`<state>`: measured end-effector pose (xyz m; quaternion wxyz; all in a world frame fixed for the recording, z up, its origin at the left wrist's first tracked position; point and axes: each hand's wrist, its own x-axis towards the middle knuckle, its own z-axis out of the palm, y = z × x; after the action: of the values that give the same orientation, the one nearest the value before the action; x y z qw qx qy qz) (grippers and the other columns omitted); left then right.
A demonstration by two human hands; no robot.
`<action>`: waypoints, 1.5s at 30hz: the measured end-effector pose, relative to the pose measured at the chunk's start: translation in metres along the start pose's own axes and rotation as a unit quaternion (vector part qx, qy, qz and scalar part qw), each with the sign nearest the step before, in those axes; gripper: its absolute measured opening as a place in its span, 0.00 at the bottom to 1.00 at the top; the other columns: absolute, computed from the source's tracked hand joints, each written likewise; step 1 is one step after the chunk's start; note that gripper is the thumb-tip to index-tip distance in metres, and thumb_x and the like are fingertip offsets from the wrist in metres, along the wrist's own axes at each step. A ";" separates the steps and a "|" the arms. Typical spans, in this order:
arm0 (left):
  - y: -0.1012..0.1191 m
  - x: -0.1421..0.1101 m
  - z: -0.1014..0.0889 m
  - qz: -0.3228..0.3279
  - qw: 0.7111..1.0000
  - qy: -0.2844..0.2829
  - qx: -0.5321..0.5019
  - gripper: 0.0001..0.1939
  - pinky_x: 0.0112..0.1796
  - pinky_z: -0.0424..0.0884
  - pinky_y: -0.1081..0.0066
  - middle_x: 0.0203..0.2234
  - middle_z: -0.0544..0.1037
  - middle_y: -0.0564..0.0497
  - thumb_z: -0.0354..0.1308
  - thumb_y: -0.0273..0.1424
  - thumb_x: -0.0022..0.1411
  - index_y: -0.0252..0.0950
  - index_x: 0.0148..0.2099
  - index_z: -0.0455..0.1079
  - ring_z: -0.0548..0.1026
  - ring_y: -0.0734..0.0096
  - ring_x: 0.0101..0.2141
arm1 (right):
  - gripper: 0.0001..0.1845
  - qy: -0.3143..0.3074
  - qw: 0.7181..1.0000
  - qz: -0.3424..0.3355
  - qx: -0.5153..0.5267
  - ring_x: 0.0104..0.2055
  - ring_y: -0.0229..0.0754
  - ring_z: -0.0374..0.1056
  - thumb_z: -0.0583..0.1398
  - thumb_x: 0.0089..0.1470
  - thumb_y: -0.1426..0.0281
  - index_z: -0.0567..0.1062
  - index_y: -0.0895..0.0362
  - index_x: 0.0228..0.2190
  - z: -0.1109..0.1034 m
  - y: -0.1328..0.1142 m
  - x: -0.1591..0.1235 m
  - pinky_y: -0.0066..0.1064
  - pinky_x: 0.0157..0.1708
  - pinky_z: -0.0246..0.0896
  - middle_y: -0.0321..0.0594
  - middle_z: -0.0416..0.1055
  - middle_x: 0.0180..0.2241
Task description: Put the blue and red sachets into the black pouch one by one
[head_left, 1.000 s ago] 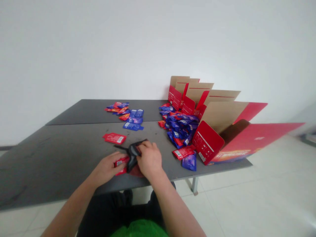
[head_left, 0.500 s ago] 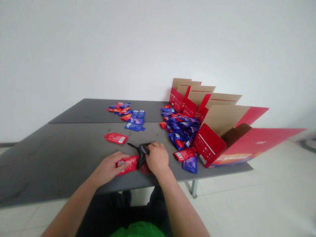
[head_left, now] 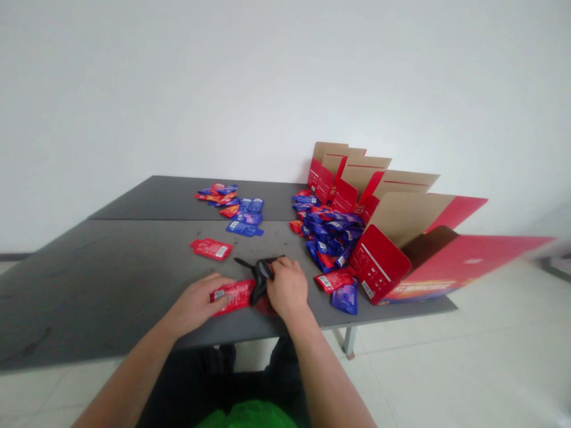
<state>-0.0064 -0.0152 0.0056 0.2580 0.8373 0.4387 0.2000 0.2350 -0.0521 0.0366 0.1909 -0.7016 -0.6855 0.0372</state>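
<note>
My left hand (head_left: 200, 304) grips the left end of a red pouch (head_left: 236, 295) that lies near the table's front edge, its thumb on top. My right hand (head_left: 289, 288) is closed around a black hand tool (head_left: 260, 279) with a rounded head and a thin bar sticking out to the left. The tool sits across the pouch's right end; its exact kind cannot be made out. Its grip and whatever lies under the right palm are mostly hidden. Another red pouch (head_left: 212, 249) lies flat on the table beyond my left hand.
Right of my hands is a heap of blue and red pouches (head_left: 332, 229) against a row of several open red cartons (head_left: 379, 264). A smaller group of pouches (head_left: 243, 217) lies farther back on the grey table (head_left: 111, 267). A white wall (head_left: 223, 89) stands behind.
The tool's head has tilted slightly to the right with my right hand. My left hand stays on the red pouch, and the view has shifted a little.
</note>
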 end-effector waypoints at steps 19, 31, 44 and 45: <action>-0.001 0.001 0.001 -0.011 0.999 0.013 -0.027 0.12 0.47 0.73 0.65 0.40 0.81 0.49 0.57 0.36 0.65 0.41 0.45 0.79 0.78 0.56 0.43 | 0.10 -0.006 0.992 -0.116 0.049 0.49 0.47 0.64 0.59 0.64 0.66 0.79 0.49 0.44 0.009 -0.034 -0.014 0.36 0.49 0.60 0.38 0.74 0.51; 0.000 0.000 0.000 0.002 1.000 0.004 0.006 0.17 0.51 0.72 0.64 0.47 0.81 0.49 0.58 0.39 0.67 0.44 0.55 0.78 0.79 0.57 0.47 | 0.12 -0.026 0.999 0.005 -0.030 0.48 0.49 0.65 0.57 0.65 0.69 0.81 0.51 0.41 -0.008 0.009 0.006 0.37 0.46 0.60 0.43 0.75 0.47; 0.001 -0.001 -0.001 0.005 1.000 -0.003 0.009 0.17 0.50 0.71 0.65 0.46 0.80 0.48 0.57 0.39 0.68 0.44 0.55 0.78 0.78 0.58 0.47 | 0.10 -0.038 0.999 -0.006 -0.028 0.46 0.49 0.65 0.58 0.64 0.69 0.81 0.51 0.39 0.004 0.016 0.000 0.37 0.44 0.59 0.42 0.75 0.46; 0.001 0.000 -0.001 0.002 1.000 -0.003 0.014 0.17 0.50 0.71 0.65 0.47 0.80 0.48 0.57 0.39 0.68 0.44 0.55 0.78 0.78 0.58 0.47 | 0.10 -0.028 0.999 0.008 -0.031 0.47 0.49 0.65 0.58 0.64 0.69 0.81 0.52 0.39 -0.001 0.018 0.001 0.37 0.44 0.59 0.42 0.75 0.46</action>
<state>-0.0065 -0.0158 0.0066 0.2472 0.8421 0.4390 0.1924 0.2522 -0.0507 0.0319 0.1494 -0.7111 -0.6860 0.0376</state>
